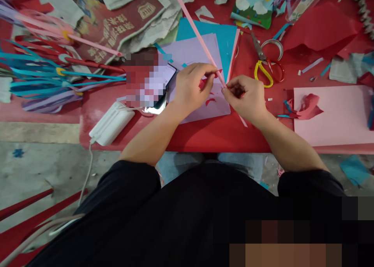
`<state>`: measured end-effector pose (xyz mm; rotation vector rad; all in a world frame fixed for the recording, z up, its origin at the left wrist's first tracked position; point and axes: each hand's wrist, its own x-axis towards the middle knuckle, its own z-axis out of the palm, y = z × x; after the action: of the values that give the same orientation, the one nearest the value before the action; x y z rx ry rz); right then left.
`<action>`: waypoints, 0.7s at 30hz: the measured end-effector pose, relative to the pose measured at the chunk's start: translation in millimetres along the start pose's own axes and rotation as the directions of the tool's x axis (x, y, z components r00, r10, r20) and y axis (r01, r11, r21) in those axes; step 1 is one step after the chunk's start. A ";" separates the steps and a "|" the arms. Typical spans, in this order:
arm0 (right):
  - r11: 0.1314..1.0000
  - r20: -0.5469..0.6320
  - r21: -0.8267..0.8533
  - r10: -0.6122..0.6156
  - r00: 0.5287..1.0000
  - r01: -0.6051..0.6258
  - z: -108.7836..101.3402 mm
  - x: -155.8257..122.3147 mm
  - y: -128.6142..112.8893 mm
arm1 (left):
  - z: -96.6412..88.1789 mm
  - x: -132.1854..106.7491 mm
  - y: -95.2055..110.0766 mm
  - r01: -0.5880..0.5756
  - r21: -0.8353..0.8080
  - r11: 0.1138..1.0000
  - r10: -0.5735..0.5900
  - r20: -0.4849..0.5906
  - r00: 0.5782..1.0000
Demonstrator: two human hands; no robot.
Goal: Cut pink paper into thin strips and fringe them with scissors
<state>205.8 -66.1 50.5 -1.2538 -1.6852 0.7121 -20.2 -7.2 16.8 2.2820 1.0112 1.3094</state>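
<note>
A long, thin strip of pink paper (196,31) runs slantwise between my hands, its far end pointing up and left. My left hand (194,83) pinches it near the middle, with a bit of red paper at the fingertips. Just below, my right hand (245,97) has thumb and fingers closed on the same strip. Beneath both hands lie lilac sheets (189,117) and teal paper (194,28). Small red paper scraps (210,101) rest on the lilac sheet. What the curled fingers of my right hand cover is hidden.
Scissors (264,62) with red and yellow handles lie beside a tape roll (277,48). At left are a white power strip (112,122), a phone (168,78) and fringed paper bundles (60,74). Pink paper (333,132) lies right; newspaper (146,33) covers the back.
</note>
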 end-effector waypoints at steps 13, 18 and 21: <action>0.998 0.012 0.031 0.052 0.999 -0.052 0.4 -1.0 -4.5 | 1.4 -2.4 -5.4 0.069 -0.024 0.997 -0.069 0.024 0.997; 0.997 0.014 0.017 0.080 0.997 -0.080 0.4 -0.9 -4.3 | 2.6 -3.4 -6.6 0.072 -0.027 0.997 -0.071 0.029 0.997; 0.994 0.025 -0.001 0.106 0.994 -0.106 0.1 -0.7 -1.4 | 2.3 -4.2 -1.8 -0.006 0.007 1.000 0.006 -0.004 1.000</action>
<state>205.3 -67.3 51.4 -1.3470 -1.6476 0.7942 -20.4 -8.8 12.0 2.2901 1.0122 1.3153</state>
